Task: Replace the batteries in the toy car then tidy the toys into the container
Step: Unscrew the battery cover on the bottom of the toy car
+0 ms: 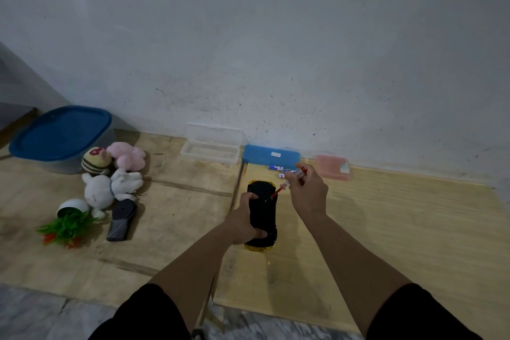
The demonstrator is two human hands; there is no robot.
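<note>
**Screwdriver on the upturned car**

The car (261,212) lies belly-up on the right-hand board (386,229), near that board's left edge, its black underside facing the camera and yellow bodywork showing at both ends. The left hand (244,222) is clamped on the car's left side, fingers curled over the top and the thumb pressed near the nearer end. The right hand (307,193) has its fingers closed round a screwdriver (287,183) with a clear, red-capped handle; the shaft slants down to the left and its tip meets the car's underside.

Just beyond the car, by the board's far edge, lie the batteries (278,169), touching or nearly touching a shut blue case (271,156). A pink case (333,167) sits to the right of it along the wall, and an open clear case (211,148) to the left, on the left-hand board (171,201).

At that board's far left corner stands the container (62,138), its blue lid on. Beside it lie the toys: a striped plush (95,160), a pink plush (127,157), a white rabbit (107,188), a tipped pot plant (67,222) and a dark flat piece (122,219).
</note>
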